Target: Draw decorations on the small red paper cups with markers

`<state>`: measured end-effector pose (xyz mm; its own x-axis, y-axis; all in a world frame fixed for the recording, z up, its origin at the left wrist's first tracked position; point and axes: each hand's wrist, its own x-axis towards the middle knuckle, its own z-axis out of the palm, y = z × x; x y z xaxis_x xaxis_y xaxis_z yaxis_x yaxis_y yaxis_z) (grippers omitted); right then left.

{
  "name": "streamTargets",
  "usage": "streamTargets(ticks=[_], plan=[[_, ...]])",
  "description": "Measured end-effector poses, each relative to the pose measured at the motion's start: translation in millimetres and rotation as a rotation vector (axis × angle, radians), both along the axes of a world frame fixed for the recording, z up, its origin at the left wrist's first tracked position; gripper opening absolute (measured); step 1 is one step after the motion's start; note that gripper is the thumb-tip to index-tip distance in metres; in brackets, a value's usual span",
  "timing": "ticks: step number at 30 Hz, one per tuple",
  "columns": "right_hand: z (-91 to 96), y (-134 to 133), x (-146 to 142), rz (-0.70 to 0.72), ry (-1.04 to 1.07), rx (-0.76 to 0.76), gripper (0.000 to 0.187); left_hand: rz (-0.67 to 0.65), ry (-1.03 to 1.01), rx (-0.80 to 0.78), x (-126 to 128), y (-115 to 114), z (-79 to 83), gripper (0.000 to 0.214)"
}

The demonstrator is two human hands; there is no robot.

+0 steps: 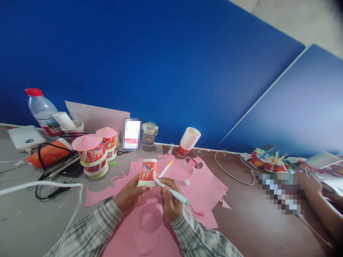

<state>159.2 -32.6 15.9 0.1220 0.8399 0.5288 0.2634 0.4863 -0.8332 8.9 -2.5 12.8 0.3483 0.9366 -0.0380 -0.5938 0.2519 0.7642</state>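
My left hand (132, 192) is closed around a red-and-white paper cup (149, 172), turned upside down with its wide rim low. A white marker with a green end (175, 195) sits in the closed fingers of my right hand (171, 198). Its tip is at the cup's right lower side; I cannot tell if it touches. Just behind the cup is a second white marker with a yellow end (165, 169). Pink paper sheets (206, 185) with cut edges lie under both hands. A small white round piece (187, 182) rests on them.
Red cups with pink cone tops (89, 153) stand at left, near a red-capped bottle (44, 114), a power bank (26, 137) and cables. A glass jar (149, 137) and stacked paper cups (189, 141) stand behind. At right are another person's hand (311, 184) and more cups.
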Motion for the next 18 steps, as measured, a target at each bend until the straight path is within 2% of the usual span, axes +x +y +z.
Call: streamTargets(ticks=[10, 18], plan=[[-1.8, 2.4, 0.5, 0.003, -0.043, 0.043, 0.021, -0.016, -0.003, -0.011, -0.7, 0.2, -3.2, 0.04], [-0.1, 0.5, 0.1, 0.011, -0.03, 0.036, 0.019, 0.015, -0.024, -0.061, -1.1, 0.7, 1.3, 0.042]])
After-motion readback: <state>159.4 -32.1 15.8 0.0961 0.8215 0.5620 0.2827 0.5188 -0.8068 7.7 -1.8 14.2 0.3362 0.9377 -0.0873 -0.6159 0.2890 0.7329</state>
